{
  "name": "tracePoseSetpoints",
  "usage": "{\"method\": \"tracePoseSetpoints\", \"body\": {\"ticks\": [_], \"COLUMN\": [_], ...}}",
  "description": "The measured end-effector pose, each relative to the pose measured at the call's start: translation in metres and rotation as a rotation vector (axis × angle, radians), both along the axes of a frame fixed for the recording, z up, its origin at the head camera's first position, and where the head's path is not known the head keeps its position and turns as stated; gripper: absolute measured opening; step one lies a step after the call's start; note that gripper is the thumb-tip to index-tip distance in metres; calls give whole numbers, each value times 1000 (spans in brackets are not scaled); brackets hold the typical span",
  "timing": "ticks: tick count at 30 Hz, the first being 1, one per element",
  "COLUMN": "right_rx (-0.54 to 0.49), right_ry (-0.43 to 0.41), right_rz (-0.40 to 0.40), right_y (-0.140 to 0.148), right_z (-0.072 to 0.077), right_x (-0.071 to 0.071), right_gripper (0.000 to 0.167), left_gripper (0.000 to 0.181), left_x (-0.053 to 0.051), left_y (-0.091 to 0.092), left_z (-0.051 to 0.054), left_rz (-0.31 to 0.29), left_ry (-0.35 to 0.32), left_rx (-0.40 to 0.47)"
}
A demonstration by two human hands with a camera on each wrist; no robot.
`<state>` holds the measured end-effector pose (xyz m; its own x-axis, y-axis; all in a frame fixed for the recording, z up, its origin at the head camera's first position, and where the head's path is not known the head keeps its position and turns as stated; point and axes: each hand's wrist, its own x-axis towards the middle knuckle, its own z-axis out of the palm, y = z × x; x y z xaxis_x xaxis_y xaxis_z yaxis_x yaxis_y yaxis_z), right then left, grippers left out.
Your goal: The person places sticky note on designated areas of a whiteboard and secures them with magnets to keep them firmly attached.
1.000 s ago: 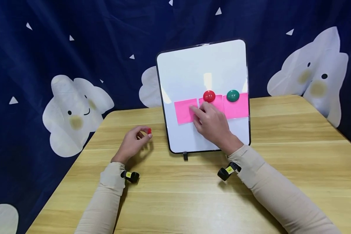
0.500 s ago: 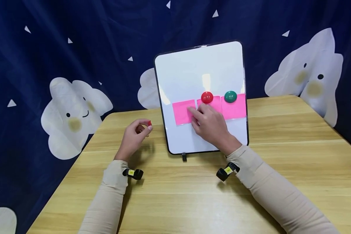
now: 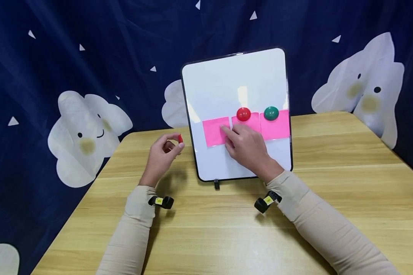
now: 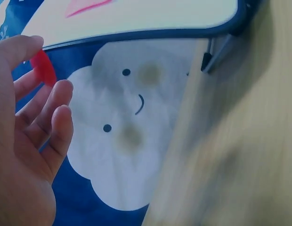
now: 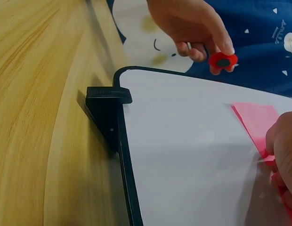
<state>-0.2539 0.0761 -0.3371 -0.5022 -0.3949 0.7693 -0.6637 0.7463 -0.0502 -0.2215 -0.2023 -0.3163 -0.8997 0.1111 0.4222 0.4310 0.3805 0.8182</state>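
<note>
My left hand (image 3: 160, 158) pinches a round red magnet (image 3: 180, 138) between thumb and index finger, just left of the whiteboard (image 3: 213, 88). In the right wrist view the dark disc on the back of this red magnet (image 5: 214, 58) shows. Three pink sticky notes lie in a row across the board. With its index finger my right hand (image 3: 249, 149) presses the left sticky note (image 3: 212, 131), and it hides part of the middle sticky note (image 3: 256, 121). A red magnet (image 3: 243, 114) sits on the middle note's top edge, a green magnet (image 3: 271, 113) on that of the right sticky note (image 3: 278, 131).
The whiteboard stands tilted back on the wooden table (image 3: 206, 236), on small black feet such as this foot (image 3: 217, 185). Behind hangs a dark blue curtain (image 3: 141, 34) with clouds. Black wrist cameras are strapped to both sleeves.
My left hand has risen from low over the table and come closer to the board's left edge, with the red magnet still pinched. The right hand stays at the left note.
</note>
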Motion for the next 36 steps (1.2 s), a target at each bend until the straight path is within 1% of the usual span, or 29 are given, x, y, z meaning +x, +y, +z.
{"method": "tracePoseSetpoints", "body": {"ticks": [8,15,18,21,24,28,30,32,36], "right_rx": [3,-9,-11,-11,-9,-9,-8,-8,-6], "right_ry": [-19,-13,-16,-23,-29,-27,-26,-24,-22], "right_rz": [9,16,19,20,21,24,23,22,23], "right_y": [0,0,0,0,1,0,0,0,0], "right_z": [-1,-2,-2,-2,-2,-1,-1,-2,-2], "right_x": [-1,-1,-1,-1,-1,-1,-1,-1,-1], "right_gripper": [43,42,42,43,43,43,43,43,43], "left_gripper": [35,34,34,36,37,37,38,39,43], "left_x": [0,0,1,1,-1,-5,-9,-15,-28], "left_y": [10,18,22,27,34,39,41,42,41], "left_z": [5,10,12,14,13,11,8,5,-6], "left_rz": [33,40,36,32,36,51,50,48,55], "left_ry": [45,105,149,208,253,292,310,324,337], "left_rx": [-12,-11,-5,5,4,-12,-14,-19,-33]}}
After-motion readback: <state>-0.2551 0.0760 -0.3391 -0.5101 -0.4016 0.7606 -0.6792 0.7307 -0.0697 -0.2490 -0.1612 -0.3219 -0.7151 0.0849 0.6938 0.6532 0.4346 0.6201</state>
